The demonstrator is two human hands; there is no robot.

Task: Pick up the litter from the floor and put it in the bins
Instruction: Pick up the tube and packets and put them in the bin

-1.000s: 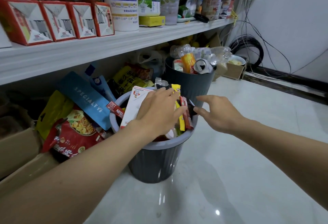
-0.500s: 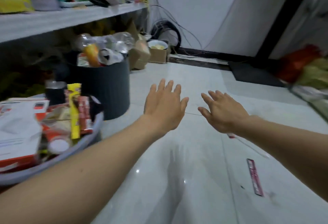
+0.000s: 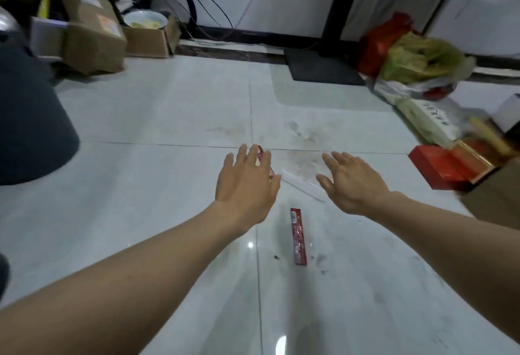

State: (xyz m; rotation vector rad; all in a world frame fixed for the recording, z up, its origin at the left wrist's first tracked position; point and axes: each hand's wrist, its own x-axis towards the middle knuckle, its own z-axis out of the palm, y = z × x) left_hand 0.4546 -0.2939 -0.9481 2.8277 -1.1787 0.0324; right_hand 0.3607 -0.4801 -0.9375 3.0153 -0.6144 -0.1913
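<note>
Reach step: left hand (image 3: 247,185) and right hand (image 3: 353,185) hover empty, fingers spread, over mid floor (image 3: 168,185), clear strip (image 3: 302,186) between them, long red wrapper (image 3: 298,236) just nearer; next move calls for pinching one flat piece.

You took your left hand (image 3: 247,183) off the litter in the light-rimmed bin and your right hand (image 3: 351,183) away from its rim. Both moved out, fingers spread, above the floor (image 3: 157,185), flanking a clear wrapper (image 3: 302,185), with a red wrapper (image 3: 298,236) just nearer you. That bin left view.
</note>
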